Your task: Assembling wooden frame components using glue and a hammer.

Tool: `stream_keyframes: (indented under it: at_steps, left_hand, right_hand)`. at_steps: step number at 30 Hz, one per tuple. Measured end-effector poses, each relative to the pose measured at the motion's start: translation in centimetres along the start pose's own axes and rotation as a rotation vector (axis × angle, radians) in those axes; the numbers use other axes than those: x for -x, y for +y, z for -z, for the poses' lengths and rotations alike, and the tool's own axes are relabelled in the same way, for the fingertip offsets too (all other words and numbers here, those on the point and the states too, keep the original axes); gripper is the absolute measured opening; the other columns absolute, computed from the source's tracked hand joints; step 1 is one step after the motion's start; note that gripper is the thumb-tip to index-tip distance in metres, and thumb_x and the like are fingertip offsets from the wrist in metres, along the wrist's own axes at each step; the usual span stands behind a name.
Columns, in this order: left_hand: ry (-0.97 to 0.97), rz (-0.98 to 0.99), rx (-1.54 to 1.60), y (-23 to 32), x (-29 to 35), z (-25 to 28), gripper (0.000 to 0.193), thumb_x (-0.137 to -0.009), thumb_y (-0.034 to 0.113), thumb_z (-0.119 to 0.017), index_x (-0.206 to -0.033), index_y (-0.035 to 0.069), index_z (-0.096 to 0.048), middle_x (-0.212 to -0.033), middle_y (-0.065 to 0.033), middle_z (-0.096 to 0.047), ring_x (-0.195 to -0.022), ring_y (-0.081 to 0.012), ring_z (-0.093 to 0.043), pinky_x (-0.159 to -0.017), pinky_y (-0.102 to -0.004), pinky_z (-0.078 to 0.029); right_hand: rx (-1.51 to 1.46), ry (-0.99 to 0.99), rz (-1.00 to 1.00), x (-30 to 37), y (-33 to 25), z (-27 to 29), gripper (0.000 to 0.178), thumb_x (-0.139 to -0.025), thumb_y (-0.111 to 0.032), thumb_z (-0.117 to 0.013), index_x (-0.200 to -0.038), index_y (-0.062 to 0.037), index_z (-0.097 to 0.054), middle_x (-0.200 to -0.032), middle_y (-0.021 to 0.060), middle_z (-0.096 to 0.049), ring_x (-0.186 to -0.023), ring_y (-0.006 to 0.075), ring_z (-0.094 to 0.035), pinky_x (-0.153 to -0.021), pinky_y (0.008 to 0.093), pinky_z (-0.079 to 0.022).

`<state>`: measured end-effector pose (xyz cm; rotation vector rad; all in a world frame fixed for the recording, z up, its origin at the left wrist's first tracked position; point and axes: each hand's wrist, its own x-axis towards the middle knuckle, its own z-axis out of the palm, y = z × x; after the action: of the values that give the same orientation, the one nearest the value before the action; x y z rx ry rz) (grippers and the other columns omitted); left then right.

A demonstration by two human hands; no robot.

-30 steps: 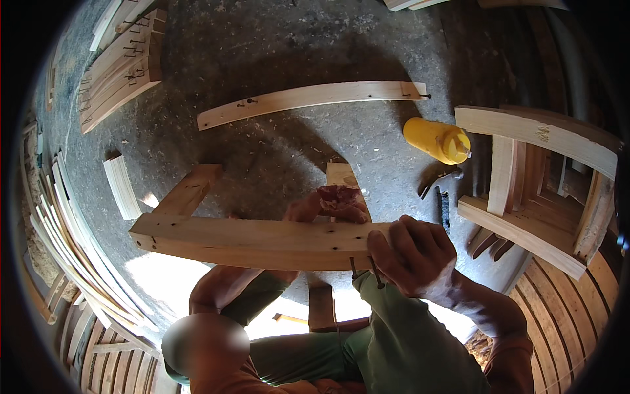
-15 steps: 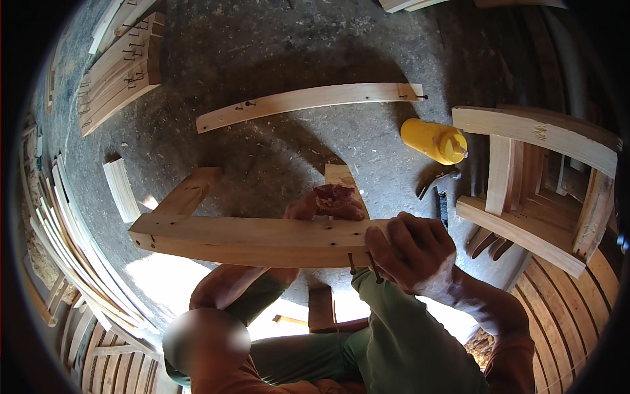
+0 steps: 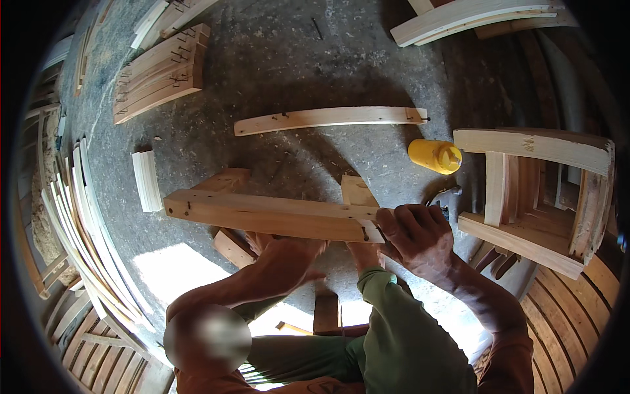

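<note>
A curved wooden rail (image 3: 262,213) of a small frame lies across in front of me, its left end on a wooden leg (image 3: 223,178) and another wooden leg (image 3: 357,190) showing beyond its right part. My right hand (image 3: 420,236) is closed round the rail's right end, beside a paler patch of end wood. A nail (image 3: 365,231) shows close to those fingers. My left hand (image 3: 298,256) is below the rail's near edge, its thumb stretched away and other fingers partly hidden by the wood. It seems to hold nothing; whether it touches the rail I cannot tell.
A curved slat (image 3: 328,117) with nails lies beyond. At right are a yellow bottle (image 3: 434,156), a partly hidden hammer (image 3: 446,192) and a wooden frame (image 3: 525,233). Nailed pieces (image 3: 164,72), a short block (image 3: 147,180) and thin strips (image 3: 85,223) lie left.
The view has shifted, and the rail's angle has changed slightly. My left hand has come back from beyond the rail to its near side. My right hand stays at the right end.
</note>
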<state>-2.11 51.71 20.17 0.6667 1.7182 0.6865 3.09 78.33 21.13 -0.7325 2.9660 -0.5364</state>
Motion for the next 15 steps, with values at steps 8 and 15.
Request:
stream_keyframes:
  at_steps: [8, 15]
  left_hand:
    - [0.688, -0.408, -0.514, 5.1, 0.4, 6.2, 0.079, -0.07, 0.027, -0.085, -0.136, 0.008, -0.046, -0.102, -0.0086, -0.07, -0.086, -0.0312, -0.067, -0.089, -0.0407, -0.046]
    - [0.169, -0.208, -0.375, 3.5, -2.8, 6.4, 0.095, -0.067, 0.018, -0.085, -0.145, 0.013, -0.03, -0.112, -0.0118, -0.069, -0.095, -0.0363, -0.067, -0.075, -0.0455, -0.054]
  right_hand:
    - [0.035, 0.014, 0.001, -0.1, -0.4, 0.3, 0.051, -0.073, -0.029, -0.072, -0.116, -0.0065, -0.055, -0.081, 0.0045, -0.052, -0.071, 0.0195, -0.054, -0.064, 0.0354, -0.043]
    - [0.02, 0.014, -0.013, -0.4, -0.1, 0.4, 0.046, -0.077, -0.029, -0.07, -0.116, -0.0077, -0.056, -0.078, 0.0034, -0.052, -0.069, 0.0184, -0.055, -0.061, 0.0336, -0.042]
